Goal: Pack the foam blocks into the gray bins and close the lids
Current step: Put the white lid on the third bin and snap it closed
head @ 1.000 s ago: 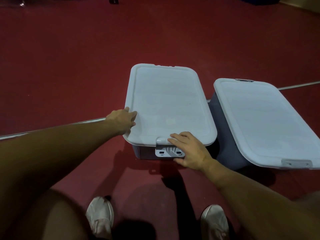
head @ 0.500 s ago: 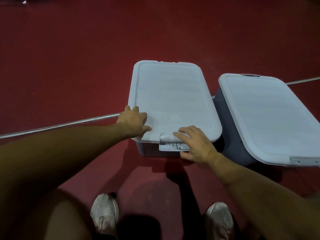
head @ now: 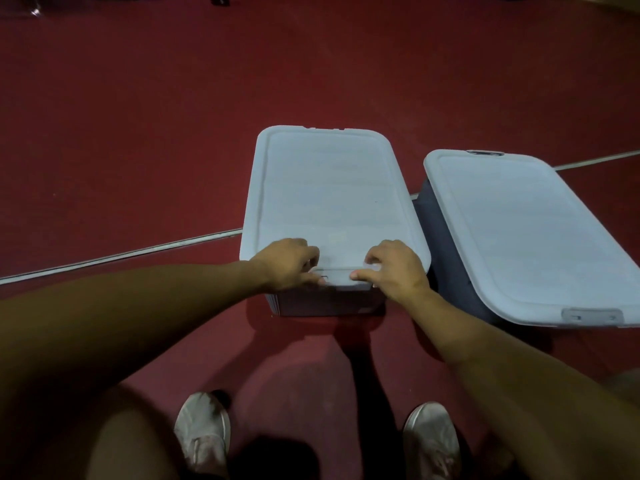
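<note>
Two gray bins stand side by side on the red floor, both with pale lids on. The nearer bin (head: 311, 304) carries its lid (head: 329, 188) flat, and no foam blocks show. My left hand (head: 287, 263) and my right hand (head: 394, 265) sit at the lid's near edge, on either side of the front latch (head: 337, 277). Each hand has its fingers curled on top of the lid and its thumb against the latch. The second bin (head: 446, 251) to the right has its lid (head: 526, 230) on and its latch (head: 592, 315) down.
A pale floor line (head: 121, 254) runs from the left edge behind both bins. My two white shoes (head: 202, 431) (head: 431, 441) stand just in front of the near bin. Dark objects lie at the far top edge of the floor.
My left hand slid from the lid's left corner to the front latch. My right hand rose from below the latch onto the lid edge. The latch flap now lies against the lid.
</note>
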